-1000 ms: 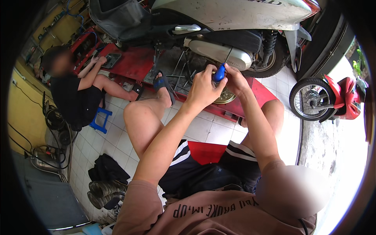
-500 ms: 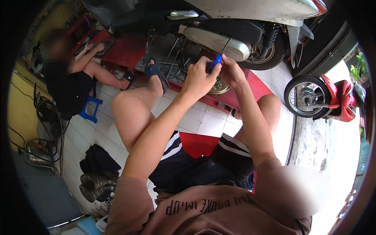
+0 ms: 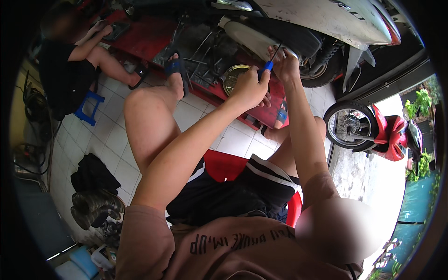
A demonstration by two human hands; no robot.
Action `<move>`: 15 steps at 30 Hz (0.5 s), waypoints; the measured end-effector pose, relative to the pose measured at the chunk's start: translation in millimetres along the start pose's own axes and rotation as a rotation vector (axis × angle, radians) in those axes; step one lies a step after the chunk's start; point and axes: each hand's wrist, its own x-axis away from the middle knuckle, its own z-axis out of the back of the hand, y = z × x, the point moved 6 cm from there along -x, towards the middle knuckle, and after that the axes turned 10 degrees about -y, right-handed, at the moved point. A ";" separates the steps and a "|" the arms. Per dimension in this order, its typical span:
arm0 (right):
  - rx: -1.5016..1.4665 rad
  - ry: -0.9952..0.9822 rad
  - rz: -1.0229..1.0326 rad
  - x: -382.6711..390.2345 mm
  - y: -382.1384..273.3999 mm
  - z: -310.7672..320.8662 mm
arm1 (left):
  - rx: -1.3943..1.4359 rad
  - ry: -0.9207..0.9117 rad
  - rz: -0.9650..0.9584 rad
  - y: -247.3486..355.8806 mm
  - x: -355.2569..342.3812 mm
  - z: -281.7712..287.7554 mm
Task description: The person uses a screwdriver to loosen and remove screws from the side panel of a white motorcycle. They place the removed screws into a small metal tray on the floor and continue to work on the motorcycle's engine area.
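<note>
In my left hand (image 3: 252,88) is a screwdriver (image 3: 265,68) with a blue handle, its dark thin shaft pointing up toward the scooter. My fingers wrap round the handle. Beside the shaft, my right hand (image 3: 286,66) is raised with its fingers stretched out and apart, in front of the scooter's pale side cover (image 3: 247,39). Whether the fingertips touch the shaft or the cover cannot be made out. Below the cover, a round gold-coloured dish (image 3: 232,76) is partly hidden by my left hand.
The scooter (image 3: 303,21) stands over a red platform (image 3: 135,44) with several metal tools. At left another person (image 3: 65,70) sits on a blue stool (image 3: 89,108), handling a dark part. A red motorbike (image 3: 387,135) is at right. Boots (image 3: 93,205) stand on the tiled floor.
My right hand has come off the screwdriver handle and up toward the cover, its fingers spreading. My left hand keeps the screwdriver. The whole view has shifted, exposing the gold-coloured dish more.
</note>
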 end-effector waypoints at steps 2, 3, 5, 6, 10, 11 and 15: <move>-0.038 -0.032 0.002 -16.8 1.6 -0.9 | 0.078 0.012 0.016 -0.4 0.6 2.2; -0.045 -0.028 0.028 -24.2 1.8 -1.5 | 0.085 0.016 0.011 -1.6 0.2 3.8; -0.060 0.072 0.102 -38.6 -1.3 1.6 | 0.098 0.020 0.001 -3.7 -0.6 5.6; -0.123 0.119 0.117 -44.1 -3.2 12.4 | 0.088 0.016 0.006 -3.6 -0.3 2.6; -0.224 0.188 0.129 -56.7 -0.4 25.3 | 0.059 0.018 -0.013 -1.8 0.1 -1.1; -0.192 0.226 0.104 -59.5 2.1 24.9 | 0.062 0.026 -0.023 -3.8 -1.5 -1.6; -0.076 0.299 0.176 -59.9 -1.2 29.9 | 0.055 0.019 -0.015 -3.6 -1.8 -4.5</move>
